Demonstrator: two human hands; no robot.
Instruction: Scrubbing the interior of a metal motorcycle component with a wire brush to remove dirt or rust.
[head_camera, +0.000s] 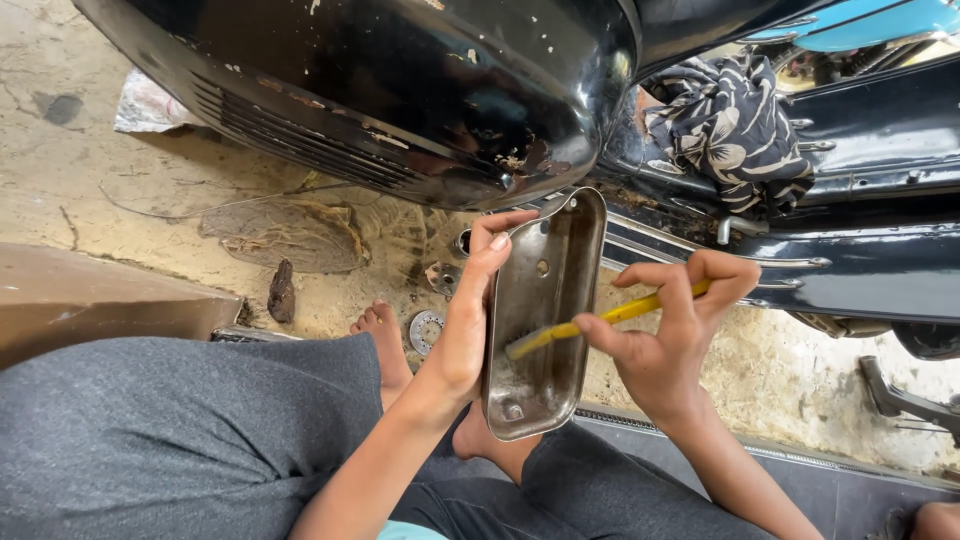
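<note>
Two hands: both bare, working over one metal cover held between the person's knees, near the middle of the view.
Left hand (468, 320): wrapped around the left edge of the metal cover (545, 315), fingers curled over its far rim, tilting its hollow side up.
Right hand (668, 335): closed on a yellow toothbrush (590, 325), thumb and fingers pinching the handle, bristle end resting inside the cover's hollow.
Progress: brushing looks underway; the inside of the cover is dull and stained brown-grey, with grime visible near its close end, so cleaning seems far from finished.
Cover shape: long shallow tray with rounded corners, a raised rim and a few small holes; thin pressed metal, scuffed and tarnished.
Toothbrush: slim plastic handle, bright yellow, bristles pale and hard to make out.
Scooter body (400, 90): large curved black panel at the far side, glossy but chipped, with rust spots and ribbed vents.
Cloth (730, 120): dark fabric with pale leaf print, bunched on the scooter at far right.
Ground (780, 370): rough sandy concrete, dusty and cracked.
Small parts: a round toothed disc (427, 330) lies on the ground beside the person's bare foot (385, 335).
Clothing: grey trousers (180, 430) fill the near left, soft knit texture.
</note>
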